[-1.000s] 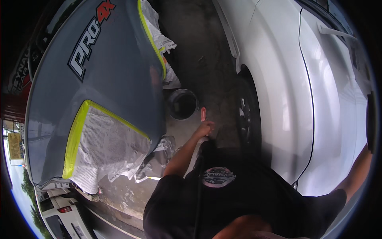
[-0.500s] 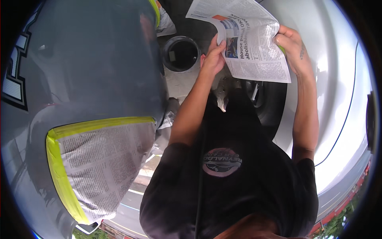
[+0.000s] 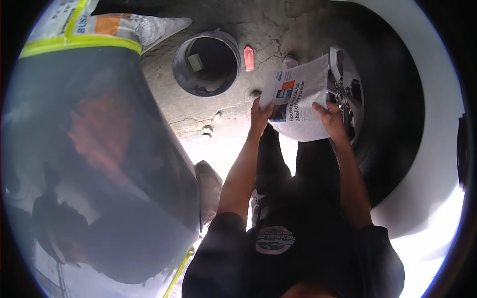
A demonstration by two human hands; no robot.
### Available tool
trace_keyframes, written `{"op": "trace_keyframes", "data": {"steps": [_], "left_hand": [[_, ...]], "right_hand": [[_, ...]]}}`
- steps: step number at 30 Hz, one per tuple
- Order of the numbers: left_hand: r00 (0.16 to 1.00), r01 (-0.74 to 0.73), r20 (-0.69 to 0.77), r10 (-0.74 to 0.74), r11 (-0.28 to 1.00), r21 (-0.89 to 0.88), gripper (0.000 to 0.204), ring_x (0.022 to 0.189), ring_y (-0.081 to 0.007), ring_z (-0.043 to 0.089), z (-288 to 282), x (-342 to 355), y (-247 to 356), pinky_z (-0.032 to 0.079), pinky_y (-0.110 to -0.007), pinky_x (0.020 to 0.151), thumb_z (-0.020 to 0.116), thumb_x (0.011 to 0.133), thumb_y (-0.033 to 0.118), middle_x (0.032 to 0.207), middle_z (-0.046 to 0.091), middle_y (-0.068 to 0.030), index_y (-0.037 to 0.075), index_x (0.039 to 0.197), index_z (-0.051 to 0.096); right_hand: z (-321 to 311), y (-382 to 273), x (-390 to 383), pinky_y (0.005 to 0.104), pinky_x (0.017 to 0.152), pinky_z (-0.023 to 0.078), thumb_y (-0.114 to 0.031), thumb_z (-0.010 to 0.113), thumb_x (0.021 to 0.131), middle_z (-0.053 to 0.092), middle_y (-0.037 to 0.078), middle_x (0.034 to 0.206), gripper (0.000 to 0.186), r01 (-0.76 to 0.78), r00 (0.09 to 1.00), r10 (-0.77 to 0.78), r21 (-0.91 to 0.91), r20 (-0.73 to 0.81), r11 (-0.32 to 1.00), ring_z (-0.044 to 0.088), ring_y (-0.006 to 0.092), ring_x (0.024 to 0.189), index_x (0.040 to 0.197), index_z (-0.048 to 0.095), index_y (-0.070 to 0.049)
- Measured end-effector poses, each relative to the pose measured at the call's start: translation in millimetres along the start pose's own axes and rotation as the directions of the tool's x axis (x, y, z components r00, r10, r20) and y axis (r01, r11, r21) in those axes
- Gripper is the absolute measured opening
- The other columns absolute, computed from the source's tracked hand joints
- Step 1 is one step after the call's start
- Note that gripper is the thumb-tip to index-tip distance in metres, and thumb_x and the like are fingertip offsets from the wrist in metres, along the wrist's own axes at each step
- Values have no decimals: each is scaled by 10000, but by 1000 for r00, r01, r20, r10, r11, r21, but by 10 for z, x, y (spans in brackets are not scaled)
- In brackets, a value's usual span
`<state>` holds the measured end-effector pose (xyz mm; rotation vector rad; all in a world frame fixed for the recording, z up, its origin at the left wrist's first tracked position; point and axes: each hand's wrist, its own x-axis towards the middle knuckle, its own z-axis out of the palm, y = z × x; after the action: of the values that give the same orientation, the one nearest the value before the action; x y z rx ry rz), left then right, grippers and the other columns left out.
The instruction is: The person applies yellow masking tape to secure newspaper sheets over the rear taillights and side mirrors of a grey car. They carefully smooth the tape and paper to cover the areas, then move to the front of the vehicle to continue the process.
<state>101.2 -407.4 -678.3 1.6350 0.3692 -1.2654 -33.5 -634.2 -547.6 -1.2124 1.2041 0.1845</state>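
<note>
A sheet of newspaper (image 3: 303,116) is stretched out in front of me, its printed face with small colour pictures turned up. My left hand (image 3: 259,118) pinches its left edge, thumb on top and fingers partly hidden. On the right side, my right hand (image 3: 330,119) grips it with the thumb over the paper and the other fingers mostly behind. The sheet hangs above my dark trousers and partly covers the wheel. At my left stands a grey car body panel (image 3: 119,149) with newspaper masking (image 3: 129,27) fixed along its far edge by yellow-green tape (image 3: 89,43).
A dark bucket (image 3: 237,64) with a pale block (image 3: 195,62) inside stands on the cracked concrete floor (image 3: 194,116). Beside it lies a red object (image 3: 249,58). To my right are a car tyre (image 3: 392,99) and a white car body (image 3: 437,84).
My view has shifted, bringing the bucket, floor and wheel further into sight. Both hands have lowered the newspaper toward me, and it now lies flatter. The yellow-green bit by my right hand no longer shows.
</note>
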Motion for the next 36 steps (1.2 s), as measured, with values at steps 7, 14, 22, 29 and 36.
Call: {"op": "trace_keyframes", "data": {"steps": [7, 14, 22, 29, 36], "left_hand": [[976, 3, -156, 151, 709, 705, 802, 1216, -531, 612, 40, 2348, -663, 509, -571, 1013, 754, 886, 216, 1336, 568, -353, -8, 1557, 376], [880, 67, -302, 366, 535, 842, 416, 1077, -445, 675, 184, 4392, -499, 588, -533, 873, 728, 900, 113, 1232, 600, -252, 68, 1272, 547], [870, -282, 85, 486, 348, 894, 242, 1020, -420, 688, 369, 3306, -206, 569, -533, 860, 727, 869, 58, 1076, 668, -184, 84, 1072, 596], [736, -520, -77, 672, 635, 571, 453, 981, -484, 694, 195, 895, 1078, 544, -538, 851, 625, 978, 7, 1065, 705, -276, 89, 1415, 535], [865, -474, -230, 446, 877, -81, 346, 689, -139, 694, 167, -238, 2221, 606, -320, 559, 643, 985, -25, 993, 703, -67, 29, 1327, 624]], "right_hand": [[407, 1126, 166, 309, 830, 535, -212, 665, 1018, 769, 73, 1006, 309, -299, 954, 282, 229, 107, 926, 689, 130, 903, 1132, 747, 63], [568, 1184, 398, 391, 832, 584, -78, 690, 959, 743, 194, 1052, 260, 109, 987, -80, -217, 137, 970, 749, 272, 929, 1172, 710, 70], [696, 1650, 256, 370, 738, 566, -114, 686, 984, 730, 145, 963, 327, 253, 968, -240, -313, 80, 915, 710, 198, 843, 1243, 679, 85], [681, 1106, -87, 336, 731, 526, -147, 669, 965, 697, 34, 852, 228, -55, 998, 54, 46, 19, 997, 633, 114, 789, 1088, 731, 34], [647, 114, 242, 362, 735, 554, -135, 693, 967, 748, 76, 846, 216, 427, 904, -428, 96, -18, 899, 689, 172, 786, 1056, 755, 51]]}}
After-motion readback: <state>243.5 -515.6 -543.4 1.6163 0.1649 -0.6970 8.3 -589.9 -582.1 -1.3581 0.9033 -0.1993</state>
